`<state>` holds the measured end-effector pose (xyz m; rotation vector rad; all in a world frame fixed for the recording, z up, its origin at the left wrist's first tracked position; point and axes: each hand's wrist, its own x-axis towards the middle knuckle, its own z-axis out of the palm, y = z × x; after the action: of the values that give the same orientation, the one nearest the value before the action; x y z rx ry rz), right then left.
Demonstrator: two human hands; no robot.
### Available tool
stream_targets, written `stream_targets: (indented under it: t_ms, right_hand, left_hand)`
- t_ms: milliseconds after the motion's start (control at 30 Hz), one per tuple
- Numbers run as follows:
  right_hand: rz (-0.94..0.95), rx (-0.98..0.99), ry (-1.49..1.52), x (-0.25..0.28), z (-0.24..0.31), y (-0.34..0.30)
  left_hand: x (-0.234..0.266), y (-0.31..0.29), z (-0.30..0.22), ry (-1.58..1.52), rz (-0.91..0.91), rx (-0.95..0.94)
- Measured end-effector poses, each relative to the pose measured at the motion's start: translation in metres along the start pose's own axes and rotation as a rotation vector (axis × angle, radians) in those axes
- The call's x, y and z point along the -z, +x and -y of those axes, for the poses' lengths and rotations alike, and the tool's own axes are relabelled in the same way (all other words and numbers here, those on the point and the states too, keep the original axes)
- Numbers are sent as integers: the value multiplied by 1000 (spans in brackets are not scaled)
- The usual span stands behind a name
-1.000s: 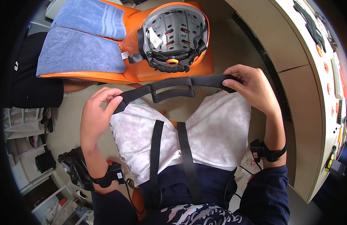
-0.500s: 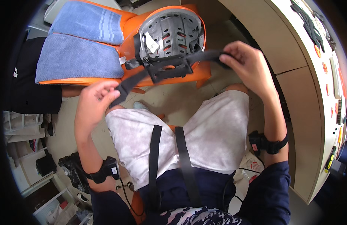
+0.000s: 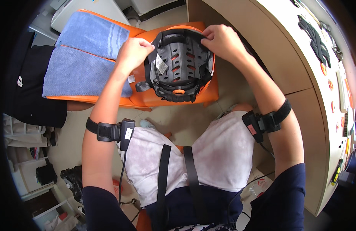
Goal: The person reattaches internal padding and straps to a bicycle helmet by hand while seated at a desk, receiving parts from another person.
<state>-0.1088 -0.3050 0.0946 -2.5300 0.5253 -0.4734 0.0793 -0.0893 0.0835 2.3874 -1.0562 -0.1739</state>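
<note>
An orange helmet (image 3: 182,63) lies upside down, its grey vented inner shell and black straps facing up. Along its far rim runs a black padded strip (image 3: 176,34). My left hand (image 3: 135,54) pinches the strip's left end at the far left rim. At the far right rim, the fingers of my right hand (image 3: 224,41) are closed on the other end. A white label (image 3: 161,65) shows inside the shell. On the near side sits an orange adjuster knob (image 3: 178,92) on the black headband, and a strap with a buckle (image 3: 142,86) hangs out at the left.
Beneath the helmet is an orange seat (image 3: 147,99), with blue towels (image 3: 83,75) laid over its left part. A wooden desk (image 3: 297,77) curves along the right, with black gloves (image 3: 314,40) and a yellow-black tool (image 3: 337,172) on it. Another person's dark clothing (image 3: 43,84) shows at left.
Both hands have moved forward, away from me, carrying the black strip from the helmet's near side to its far rim. The helmet appears lower in the picture.
</note>
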Motion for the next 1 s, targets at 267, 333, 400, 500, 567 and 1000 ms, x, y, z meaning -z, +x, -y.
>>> stream_targets:
  t_ms: [267,333,400,500,567,1000]
  right_hand:
    - [79,-199,-124,-7,6,5]
    - [124,-242,-161,-9,5,9]
    - [98,-229,-169,-16,1,9]
    - [64,-222,-162,-20,4,10]
    - [56,-240,-148,-22,6,10]
    - [48,-210,-167,-34,-2,-3]
  left_hand:
    - [-12,4,11,-23,74,74]
    - [-8,3,7,98,86,139]
    - [-9,6,8,114,109,166]
    - [-15,10,16,86,100,158]
    - [-20,11,17,56,111,171]
    - [-36,1,9,164,-33,115]
